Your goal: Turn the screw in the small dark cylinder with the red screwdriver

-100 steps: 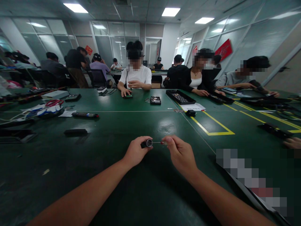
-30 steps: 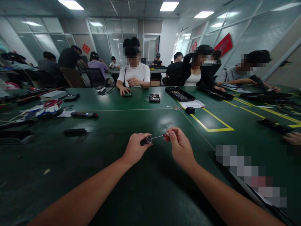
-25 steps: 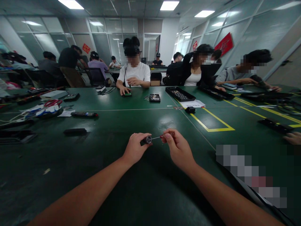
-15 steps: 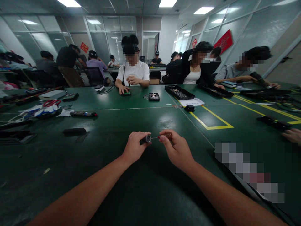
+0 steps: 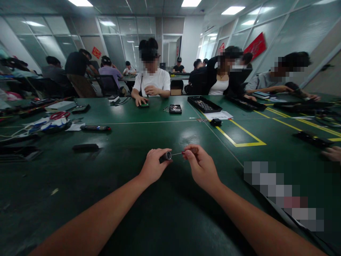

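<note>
My left hand (image 5: 154,164) is closed around a dark cylindrical part (image 5: 167,155), whose round, silvery open end faces right. In my right hand (image 5: 201,164) is a screwdriver (image 5: 195,150) with a reddish-brown handle, pinched between thumb and fingers. Its thin metal shaft points left, with the tip at or just inside the open end of the cylinder; the exact contact is too small to tell. Both hands are above the green table (image 5: 133,213), near its middle.
Left lie an electric screwdriver (image 5: 96,128), a dark block (image 5: 85,148) and tangled cables (image 5: 59,115). Ahead are a small black box (image 5: 215,122), a parts tray (image 5: 204,104) and a seated person (image 5: 151,81). Another person's hand (image 5: 332,153) is at the right edge.
My right hand has shifted slightly right with the screwdriver, so more of the shaft shows outside the cylinder. My left hand holds nearly the same place.
</note>
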Demonstrator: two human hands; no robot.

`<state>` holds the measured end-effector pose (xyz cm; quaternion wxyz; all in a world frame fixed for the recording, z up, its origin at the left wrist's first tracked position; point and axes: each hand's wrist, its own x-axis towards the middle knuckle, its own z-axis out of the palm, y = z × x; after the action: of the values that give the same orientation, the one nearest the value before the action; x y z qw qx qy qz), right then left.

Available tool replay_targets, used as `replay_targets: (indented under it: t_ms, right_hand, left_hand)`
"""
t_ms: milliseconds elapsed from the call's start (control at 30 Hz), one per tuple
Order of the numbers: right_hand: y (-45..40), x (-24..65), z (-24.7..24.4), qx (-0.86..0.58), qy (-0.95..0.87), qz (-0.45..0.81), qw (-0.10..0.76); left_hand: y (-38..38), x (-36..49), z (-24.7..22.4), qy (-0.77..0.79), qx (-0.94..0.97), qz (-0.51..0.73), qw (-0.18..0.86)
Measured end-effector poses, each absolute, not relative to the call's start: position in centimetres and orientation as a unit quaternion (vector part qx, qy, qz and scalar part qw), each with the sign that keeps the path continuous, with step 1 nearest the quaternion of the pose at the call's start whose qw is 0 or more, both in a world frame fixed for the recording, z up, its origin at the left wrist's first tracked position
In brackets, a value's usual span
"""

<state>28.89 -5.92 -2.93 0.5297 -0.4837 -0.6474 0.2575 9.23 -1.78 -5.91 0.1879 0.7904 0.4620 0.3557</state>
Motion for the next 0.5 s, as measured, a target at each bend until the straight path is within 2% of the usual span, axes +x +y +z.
replay_targets:
  t_ms: [200, 500]
  right_hand:
    - [-5.37, 28.63, -2.87, -0.487, -0.586, 0.296, 0.577]
    - [-5.65, 28.65, -2.82, -0.462, -0.597, 0.334, 0.564]
  left_hand:
    - [-1.83, 9.13, -5.8, 0.456, 0.782, 0.371, 0.206]
    - [-1.86, 9.17, -5.81, 0.467, 0.764, 0.385, 0.223]
